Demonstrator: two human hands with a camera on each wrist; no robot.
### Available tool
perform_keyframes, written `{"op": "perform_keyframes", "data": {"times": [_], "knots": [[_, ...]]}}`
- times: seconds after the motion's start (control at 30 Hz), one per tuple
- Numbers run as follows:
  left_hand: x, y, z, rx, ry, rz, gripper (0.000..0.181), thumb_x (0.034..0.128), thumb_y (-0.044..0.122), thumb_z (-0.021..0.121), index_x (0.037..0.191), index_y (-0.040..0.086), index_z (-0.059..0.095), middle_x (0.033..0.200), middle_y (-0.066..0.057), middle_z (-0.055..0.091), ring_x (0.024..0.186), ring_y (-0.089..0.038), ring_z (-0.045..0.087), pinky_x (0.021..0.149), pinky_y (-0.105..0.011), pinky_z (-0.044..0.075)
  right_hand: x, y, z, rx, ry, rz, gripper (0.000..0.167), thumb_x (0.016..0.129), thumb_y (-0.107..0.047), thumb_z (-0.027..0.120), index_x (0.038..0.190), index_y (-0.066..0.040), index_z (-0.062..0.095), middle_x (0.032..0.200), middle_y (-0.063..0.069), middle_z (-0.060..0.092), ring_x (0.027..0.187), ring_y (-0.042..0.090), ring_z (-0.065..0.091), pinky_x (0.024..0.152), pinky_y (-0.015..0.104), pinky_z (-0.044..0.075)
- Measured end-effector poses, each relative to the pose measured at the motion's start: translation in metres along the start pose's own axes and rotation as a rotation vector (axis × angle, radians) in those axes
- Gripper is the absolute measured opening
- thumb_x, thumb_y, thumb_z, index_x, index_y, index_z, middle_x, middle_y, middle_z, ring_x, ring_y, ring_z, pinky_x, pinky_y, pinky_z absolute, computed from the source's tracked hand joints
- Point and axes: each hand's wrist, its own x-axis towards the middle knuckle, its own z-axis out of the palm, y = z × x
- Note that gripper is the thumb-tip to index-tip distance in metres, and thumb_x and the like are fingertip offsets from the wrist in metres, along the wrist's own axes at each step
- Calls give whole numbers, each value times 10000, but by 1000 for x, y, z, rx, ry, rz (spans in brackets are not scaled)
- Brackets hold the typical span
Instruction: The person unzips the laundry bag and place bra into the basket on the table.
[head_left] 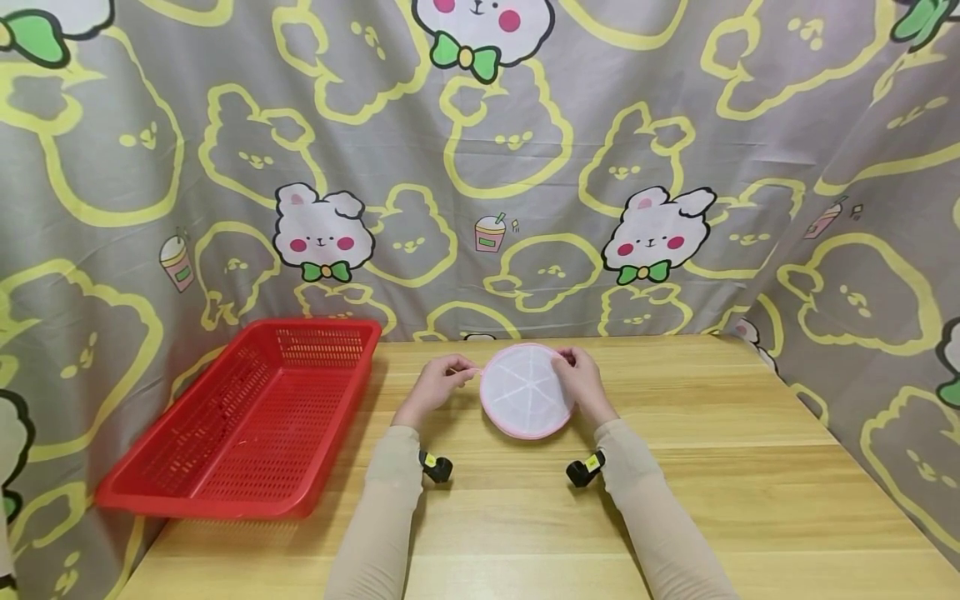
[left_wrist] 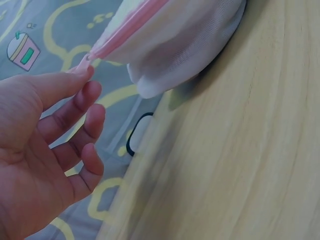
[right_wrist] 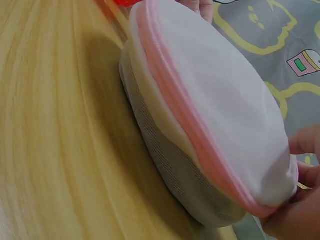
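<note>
A round white mesh bag [head_left: 527, 392] with a pink zipped rim stands on the wooden table between the two hands. In the left wrist view the left hand [left_wrist: 55, 130] pinches a small pink tab at the rim's end between thumb and index finger, its other fingers loosely bent. The right hand [right_wrist: 297, 190] grips the opposite edge of the bag [right_wrist: 225, 105], thumb on the white top. Seen from the side, the bag has soft mesh walls below the pink band. What is inside it cannot be seen.
A red plastic basket [head_left: 300, 433] with slotted walls stands at the left of the wooden table [head_left: 712, 500]. A grey curtain [head_left: 420, 150] with yellow outlines and white cartoon animals hangs behind the table and at both sides. Each wrist carries a small black camera.
</note>
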Motion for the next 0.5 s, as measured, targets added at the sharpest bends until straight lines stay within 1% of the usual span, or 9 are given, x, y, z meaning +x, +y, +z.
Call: {"op": "perform_keyframes", "data": {"times": [0.1, 0.17, 0.3, 0.33, 0.5], "knots": [[0, 0, 1, -1, 24, -1, 147, 943, 177, 638, 997, 63, 714, 929, -106, 703, 807, -211, 609, 705, -256, 470, -1, -2, 0, 31, -12, 13, 302, 951, -139, 551, 1209, 17, 577, 1102, 142, 540, 1019, 231, 479, 854, 284, 404], [1, -1, 2, 5, 42, -4, 145, 945, 180, 637, 995, 69, 716, 937, -102, 707, 799, -195, 610, 705, -255, 474, -1, -2, 0, 47, -12, 21, 302, 946, -136, 561, 1210, 10, 574, 1086, 122, 528, 1006, 217, 466, 840, 270, 397], [3, -2, 6, 20, 86, -12, 126, 940, 184, 647, 976, 90, 723, 919, -78, 709, 761, -141, 595, 687, -244, 476, -1, -2, 0, 57, -3, 10, 293, 942, -140, 573, 1192, 13, 576, 1036, 93, 521, 967, 194, 464, 810, 250, 402], [4, -2, 7, 23, 97, -14, 124, 937, 184, 651, 972, 91, 725, 908, -75, 707, 755, -143, 596, 677, -240, 475, -1, -2, 0, 56, 0, 6, 291, 941, -142, 575, 1186, 14, 578, 1023, 87, 519, 957, 188, 463, 802, 244, 402], [5, -2, 14, 20, 145, -10, 139, 925, 191, 667, 964, 71, 727, 892, -94, 706, 768, -215, 636, 650, -230, 482, -1, -3, 0, 48, 18, -15, 287, 932, -159, 588, 1163, 11, 585, 974, 57, 503, 917, 165, 452, 773, 226, 393]]}}
